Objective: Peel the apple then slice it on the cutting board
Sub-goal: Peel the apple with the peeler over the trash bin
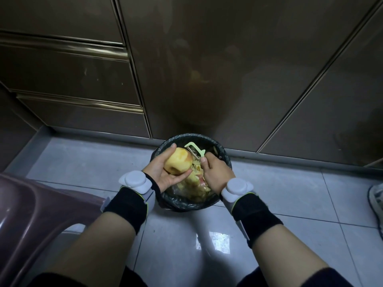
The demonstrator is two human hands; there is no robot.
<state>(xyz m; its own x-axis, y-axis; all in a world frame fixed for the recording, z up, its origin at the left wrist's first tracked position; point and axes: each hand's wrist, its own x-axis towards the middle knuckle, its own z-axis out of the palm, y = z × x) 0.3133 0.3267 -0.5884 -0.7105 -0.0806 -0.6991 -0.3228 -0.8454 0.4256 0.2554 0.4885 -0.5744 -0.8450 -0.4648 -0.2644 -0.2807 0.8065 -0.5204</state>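
Observation:
My left hand (pixel 163 168) holds a mostly peeled, pale yellow apple (pixel 179 161) over a small bin, fingers curled round it. My right hand (pixel 216 170) grips a light green Y-shaped peeler (pixel 195 150), whose metal blade lies against the apple's right side. A patch of darker skin shows near the apple's top right. Both wrists wear black bands with grey-white devices. No cutting board is in view.
A round bin with a black liner (pixel 224 156) stands on the grey tiled floor (pixel 290 193), with peels (pixel 196 187) inside. Dark brown cabinet fronts (pixel 207 69) rise just behind it. A purple plastic stool (pixel 31 214) is at the left; a shoe (pixel 376 197) at the right edge.

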